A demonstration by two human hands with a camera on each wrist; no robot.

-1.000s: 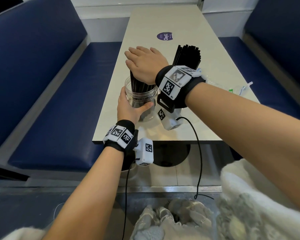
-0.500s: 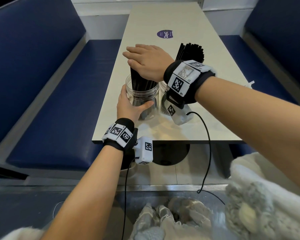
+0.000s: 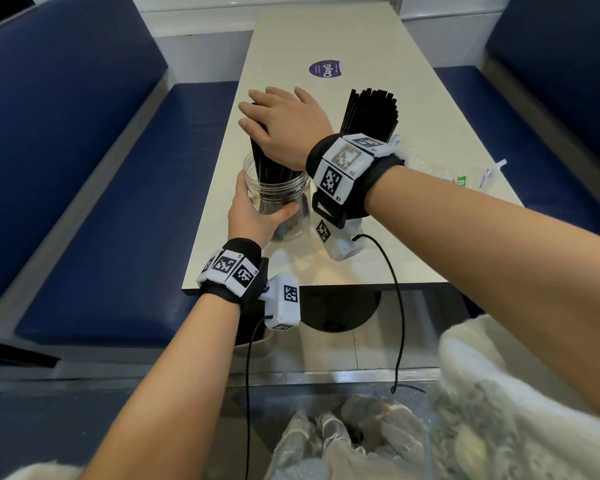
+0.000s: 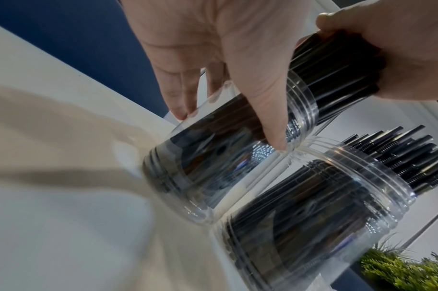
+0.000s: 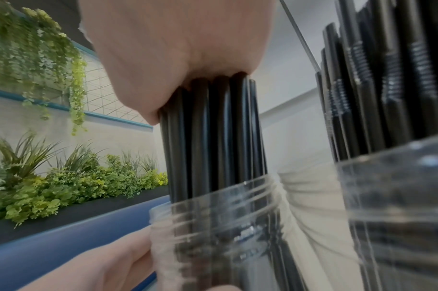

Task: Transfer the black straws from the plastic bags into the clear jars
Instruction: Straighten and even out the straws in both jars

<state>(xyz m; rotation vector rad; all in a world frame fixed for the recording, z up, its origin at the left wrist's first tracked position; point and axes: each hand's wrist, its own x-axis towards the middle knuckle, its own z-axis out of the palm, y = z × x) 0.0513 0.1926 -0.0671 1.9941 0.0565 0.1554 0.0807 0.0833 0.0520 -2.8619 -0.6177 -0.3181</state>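
Note:
A clear jar [image 3: 278,194] stands near the table's front left corner, and my left hand [image 3: 253,216] grips its side, thumb in front [image 4: 270,110]. A bundle of black straws [image 3: 271,166] stands in it, leaning left. My right hand [image 3: 284,126] lies flat on the straw tops, palm pressing down [image 5: 175,49], fingers stretched over the far side. Close on the right, touching the first, a second clear jar [image 4: 312,216] is packed with black straws [image 3: 371,112]; my right wrist hides it in the head view.
Crumpled clear plastic bags [image 3: 465,174] lie at the table's right edge. A round purple sticker [image 3: 324,69] marks the white table [image 3: 430,109] farther back. Blue benches [image 3: 118,202] flank both sides. The table's front edge [image 3: 326,289] is just below my left wrist.
Both hands keep their places, left on the jar and right on the straw tops. The straw bundle leans slightly more to the left than a second ago.

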